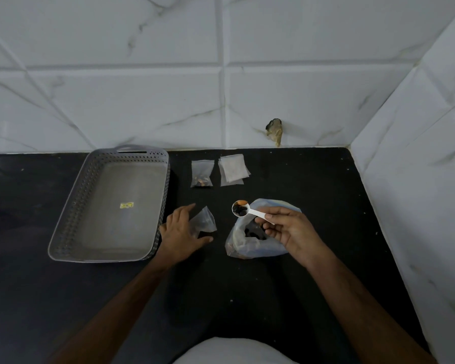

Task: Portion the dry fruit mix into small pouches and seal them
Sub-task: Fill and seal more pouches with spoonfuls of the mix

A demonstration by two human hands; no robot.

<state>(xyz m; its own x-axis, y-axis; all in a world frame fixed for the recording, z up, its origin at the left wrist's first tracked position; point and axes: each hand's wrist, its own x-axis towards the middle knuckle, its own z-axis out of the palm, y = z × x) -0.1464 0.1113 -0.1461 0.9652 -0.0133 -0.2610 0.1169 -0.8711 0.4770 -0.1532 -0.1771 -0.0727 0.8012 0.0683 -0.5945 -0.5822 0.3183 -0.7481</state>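
My right hand (286,232) pinches the handle of a white measuring spoon (241,208) heaped with dark dry fruit, held just above the big clear bag of dry fruit mix (243,243). To the left, my left hand (180,232) holds a small clear pouch (205,220) upright on the black counter, thumb stretched out below it. The spoon's bowl sits a short way right of the pouch's top. Farther back lie a filled pouch (201,173) and a small stack of unfilled pouches (233,169).
A grey perforated plastic basket (71,206) with nothing but a yellow sticker inside stands at the left on the black counter (247,298). White marble-look tiled walls close the back and right side. A damaged spot (274,128) marks the back wall.
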